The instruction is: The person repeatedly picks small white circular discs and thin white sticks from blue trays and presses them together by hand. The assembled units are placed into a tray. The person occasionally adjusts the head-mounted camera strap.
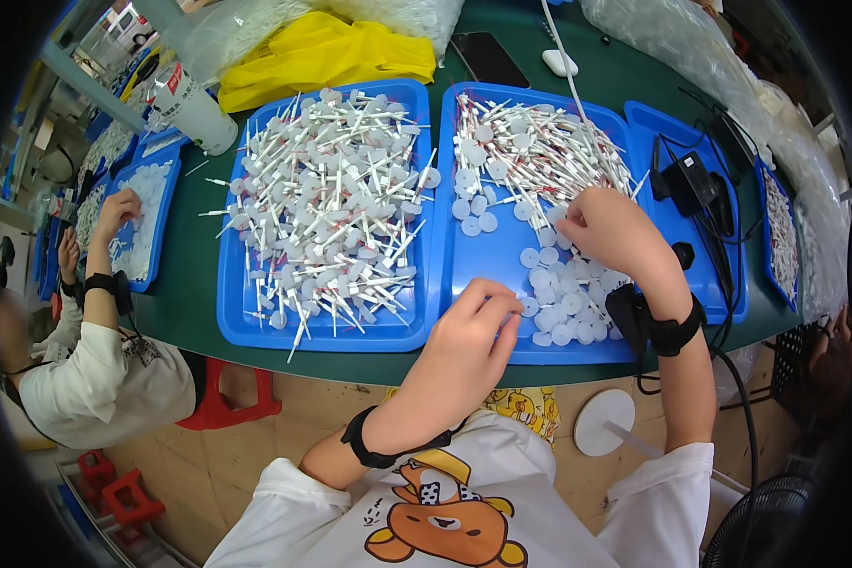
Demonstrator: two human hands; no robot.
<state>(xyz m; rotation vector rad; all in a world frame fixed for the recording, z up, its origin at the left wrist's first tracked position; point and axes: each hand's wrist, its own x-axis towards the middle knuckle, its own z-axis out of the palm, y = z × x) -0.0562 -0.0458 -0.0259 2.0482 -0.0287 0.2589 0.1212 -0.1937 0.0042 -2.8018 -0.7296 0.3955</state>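
My left hand (464, 346) is over the front edge of the middle blue tray (483, 260), thumb and fingers pinched together. A translucent white disc (529, 307) shows right at its fingertips; I cannot tell whether it is held or lies behind them. My right hand (612, 237) is in the same tray, fingers curled closed between a pile of thin white sticks with reddish ends (530, 142) and a heap of loose round discs (568, 298). What its fingertips hold, if anything, is hidden.
A left blue tray (317, 338) is heaped with sticks bearing discs (331, 208). A right blue tray (724, 256) holds a black device (691, 183) and cables. Behind lie a yellow bag (327, 59), a phone (490, 59) and a white case (559, 62). Another person's hand (118, 210) works at far left.
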